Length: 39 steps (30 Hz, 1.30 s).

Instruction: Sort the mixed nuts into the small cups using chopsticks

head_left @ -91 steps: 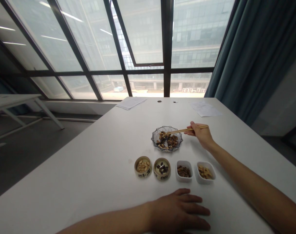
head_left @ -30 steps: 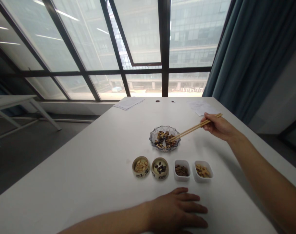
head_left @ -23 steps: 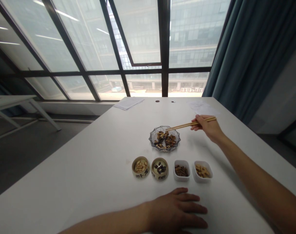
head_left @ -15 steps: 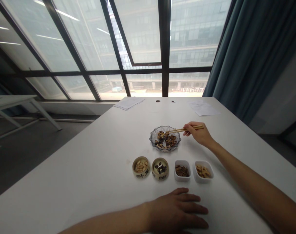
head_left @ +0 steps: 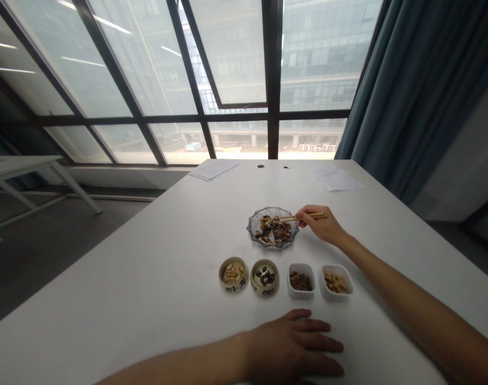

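Observation:
My right hand (head_left: pixel 317 222) is closed around a pair of chopsticks (head_left: pixel 288 218), whose tips reach into the left part of a clear glass dish (head_left: pixel 251 235). Mixed dark and light dried pieces (head_left: pixel 282 231) lie in that dish; whether the tips pinch one I cannot tell. Spread flat on the table near me, my left hand (head_left: pixel 292 347) holds nothing. Between it and the dish stand a round bowl of peanuts (head_left: pixel 233 274), a round bowl of dark flat pieces (head_left: pixel 266 277), a white square tub of brown sticks (head_left: pixel 300 280) and another of yellowish pieces (head_left: pixel 335 282).
The white table (head_left: pixel 167 256) runs toward the windows. Paper sheets (head_left: pixel 212 169) lie at its far left and another sheet (head_left: pixel 338 179) at the far right. Two small dark round spots sit at the far edge. A blue curtain (head_left: pixel 392 96) hangs on the right.
My right hand has moved slightly left and a little lower, and the chopstick tips have shifted left within the glass dish. My left hand stays where it was.

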Each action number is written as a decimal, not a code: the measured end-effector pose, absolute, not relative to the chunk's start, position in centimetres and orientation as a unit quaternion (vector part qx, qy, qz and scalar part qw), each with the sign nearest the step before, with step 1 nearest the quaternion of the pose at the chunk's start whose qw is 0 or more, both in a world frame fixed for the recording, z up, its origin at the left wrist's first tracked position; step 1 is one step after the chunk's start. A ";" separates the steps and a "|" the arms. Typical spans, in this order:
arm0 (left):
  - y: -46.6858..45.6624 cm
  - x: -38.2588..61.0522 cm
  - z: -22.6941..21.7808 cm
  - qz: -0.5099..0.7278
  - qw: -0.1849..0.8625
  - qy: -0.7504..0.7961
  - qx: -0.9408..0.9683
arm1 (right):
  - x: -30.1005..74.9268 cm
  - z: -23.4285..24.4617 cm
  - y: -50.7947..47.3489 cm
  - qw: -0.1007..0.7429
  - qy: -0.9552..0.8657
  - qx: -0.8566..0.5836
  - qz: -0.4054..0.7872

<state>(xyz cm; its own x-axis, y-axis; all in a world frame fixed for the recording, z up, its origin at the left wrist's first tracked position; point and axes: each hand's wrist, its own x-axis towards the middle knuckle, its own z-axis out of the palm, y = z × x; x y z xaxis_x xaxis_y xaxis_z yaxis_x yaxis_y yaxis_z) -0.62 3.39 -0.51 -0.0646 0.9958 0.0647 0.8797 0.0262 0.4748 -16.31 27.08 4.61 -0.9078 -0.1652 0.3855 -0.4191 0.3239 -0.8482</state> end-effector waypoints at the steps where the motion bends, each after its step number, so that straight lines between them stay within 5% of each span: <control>1: 3.4 -0.6 -0.5 0.201 0.146 0.702 0.668 | -16.3 4.6 27.0 0.113 -0.804 0.185 0.553; 20: 3.5 -0.6 0.0 0.220 0.170 0.700 0.658 | -16.7 3.7 26.9 0.136 -0.763 0.130 0.618; 39: 3.4 -0.6 -0.4 0.205 0.147 0.707 0.661 | -8.2 17.5 37.1 0.231 -0.716 0.058 0.657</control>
<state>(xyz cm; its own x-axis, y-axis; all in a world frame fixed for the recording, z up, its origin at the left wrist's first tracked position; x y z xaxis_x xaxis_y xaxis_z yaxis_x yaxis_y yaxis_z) -0.59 3.37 -0.42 -0.0832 0.9945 0.0631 0.8742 0.0424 0.4837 -8.21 37.15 17.50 -0.8870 0.2204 0.4058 -0.3853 0.1312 -0.9134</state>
